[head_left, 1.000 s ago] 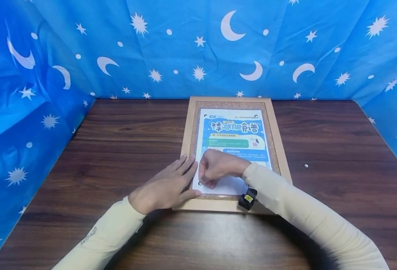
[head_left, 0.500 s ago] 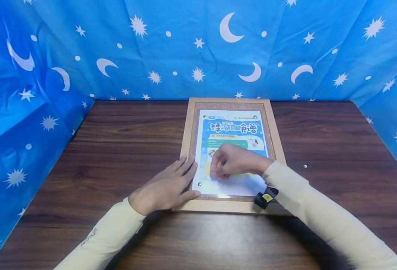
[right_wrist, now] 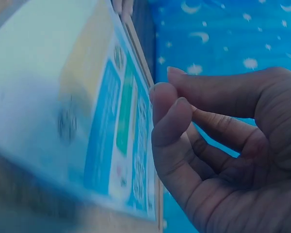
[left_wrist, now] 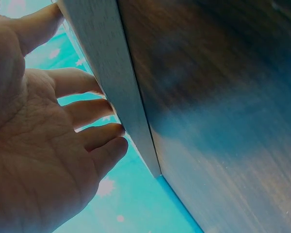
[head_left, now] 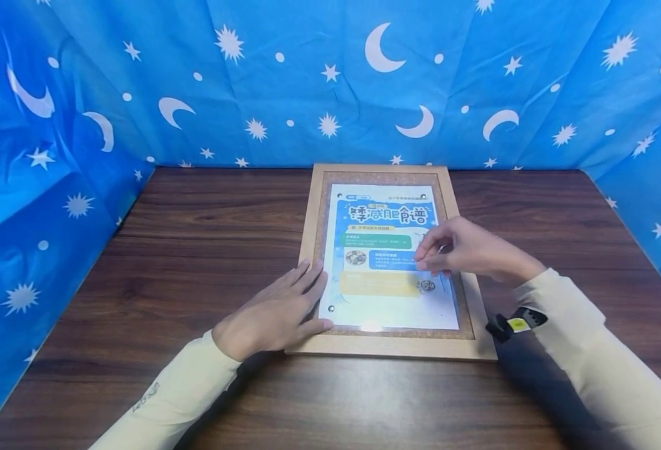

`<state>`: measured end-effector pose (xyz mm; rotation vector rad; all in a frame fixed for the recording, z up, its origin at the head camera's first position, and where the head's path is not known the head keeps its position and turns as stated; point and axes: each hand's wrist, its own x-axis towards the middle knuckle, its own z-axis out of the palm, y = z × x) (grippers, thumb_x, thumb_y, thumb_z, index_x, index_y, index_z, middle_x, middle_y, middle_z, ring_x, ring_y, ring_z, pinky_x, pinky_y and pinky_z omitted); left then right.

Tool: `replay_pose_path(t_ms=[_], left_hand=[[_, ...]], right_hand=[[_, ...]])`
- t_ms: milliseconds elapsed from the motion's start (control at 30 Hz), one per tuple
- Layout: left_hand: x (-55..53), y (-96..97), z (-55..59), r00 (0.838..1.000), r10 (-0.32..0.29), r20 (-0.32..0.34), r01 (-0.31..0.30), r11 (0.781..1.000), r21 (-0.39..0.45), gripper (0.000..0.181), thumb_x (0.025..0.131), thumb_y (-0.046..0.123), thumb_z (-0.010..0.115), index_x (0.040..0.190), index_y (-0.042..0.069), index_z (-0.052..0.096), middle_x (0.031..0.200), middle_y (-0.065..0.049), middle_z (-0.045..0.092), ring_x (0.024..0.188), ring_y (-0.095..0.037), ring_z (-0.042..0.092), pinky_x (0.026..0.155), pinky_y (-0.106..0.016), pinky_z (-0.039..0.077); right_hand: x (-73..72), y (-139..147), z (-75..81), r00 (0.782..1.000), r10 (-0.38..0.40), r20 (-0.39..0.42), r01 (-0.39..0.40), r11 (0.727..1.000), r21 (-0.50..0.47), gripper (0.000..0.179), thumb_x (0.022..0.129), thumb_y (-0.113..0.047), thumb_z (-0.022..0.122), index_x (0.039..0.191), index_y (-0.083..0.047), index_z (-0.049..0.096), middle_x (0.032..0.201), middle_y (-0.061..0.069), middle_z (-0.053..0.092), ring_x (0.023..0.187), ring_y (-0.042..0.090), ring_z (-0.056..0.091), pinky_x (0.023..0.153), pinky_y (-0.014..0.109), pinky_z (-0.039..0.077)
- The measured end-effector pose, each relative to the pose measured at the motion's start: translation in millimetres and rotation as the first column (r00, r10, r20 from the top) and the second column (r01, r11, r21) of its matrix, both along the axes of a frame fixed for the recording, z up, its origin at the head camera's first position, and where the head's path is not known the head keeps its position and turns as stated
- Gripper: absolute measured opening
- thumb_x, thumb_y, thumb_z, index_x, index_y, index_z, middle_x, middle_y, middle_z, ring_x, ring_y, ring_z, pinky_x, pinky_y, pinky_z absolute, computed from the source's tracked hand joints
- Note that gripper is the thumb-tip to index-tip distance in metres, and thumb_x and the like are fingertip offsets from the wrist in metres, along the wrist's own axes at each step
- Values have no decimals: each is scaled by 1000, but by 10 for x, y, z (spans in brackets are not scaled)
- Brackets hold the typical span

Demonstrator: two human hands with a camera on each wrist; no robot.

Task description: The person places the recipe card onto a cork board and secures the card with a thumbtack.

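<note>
A printed poster sheet (head_left: 387,312) with blue, green and yellow panels lies on a wood-framed cork board (head_left: 392,347). Silver thumbtacks sit at its upper left (head_left: 339,196), upper right (head_left: 423,196) and lower left (head_left: 331,309). My left hand (head_left: 277,306) rests with extended fingers along the board's left side, thumb near the poster's lower left corner. Over the poster's right side hovers my right hand (head_left: 465,250), fingers loosely bent and thumb close to the fingertips; nothing shows between them in the right wrist view.
The board lies on a dark wood table (head_left: 223,212), its far edge near a blue cloth backdrop (head_left: 330,87) with white moons and stars. A black wrist camera (head_left: 501,326) hangs under the right wrist, just beyond the board's right edge.
My right hand has left the lower left thumbtack and moved right across the poster, uncovering its lower half. It now blocks sight of the loose thumbtack on the table. My left hand stays put.
</note>
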<state>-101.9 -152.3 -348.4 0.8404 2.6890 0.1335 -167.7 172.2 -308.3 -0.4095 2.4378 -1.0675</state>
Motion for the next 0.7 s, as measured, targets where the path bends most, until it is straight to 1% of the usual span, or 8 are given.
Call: replay_pose_path(t_ms=[133, 200, 367, 533, 700], left_hand=[[1, 4, -1, 1000, 4, 9, -4, 1000, 0, 81, 103, 53, 51, 158, -1, 29, 166, -20, 17, 154, -36, 8, 124, -48, 13], [3, 1, -4, 1000, 6, 9, -6, 1000, 4, 80, 103, 52, 52, 157, -1, 29, 166, -20, 17, 154, -36, 8, 124, -49, 14], [21, -2, -16, 1000, 7, 4, -7, 1000, 15, 80, 102, 52, 53, 157, -2, 30, 166, -20, 19, 154, -36, 9, 124, -49, 15], [29, -13, -5, 1000, 2, -10, -1, 1000, 27, 80, 102, 51, 53, 156, -3, 31, 165, -21, 19, 154, -38, 10, 123, -49, 15], [16, -1, 3, 1000, -5, -13, 6, 999, 34, 79, 103, 51, 53, 156, -3, 31, 165, -22, 19, 153, -38, 11, 123, -49, 15]], right_hand=[[21, 275, -11, 998, -48, -49, 49, 998, 29, 17, 89, -13, 79, 102, -2, 75, 88, 8, 70, 73, 25, 62, 64, 37, 56], [30, 411, -23, 996, -67, -54, 69, 997, 32, 19, 88, -12, 79, 103, -1, 75, 87, 9, 71, 73, 25, 63, 63, 36, 56], [30, 708, -96, 996, -86, -22, 87, 995, 48, 22, 90, -12, 78, 105, 2, 72, 86, 10, 71, 75, 26, 64, 63, 35, 58], [-28, 940, -218, 996, -83, -13, 84, 993, 88, 25, 90, -13, 77, 107, 4, 71, 83, 8, 71, 72, 24, 65, 63, 34, 58], [-33, 1161, -313, 992, -122, 4, 121, 986, 114, 28, 88, -13, 79, 106, 6, 70, 84, 6, 72, 73, 20, 65, 63, 33, 57]])
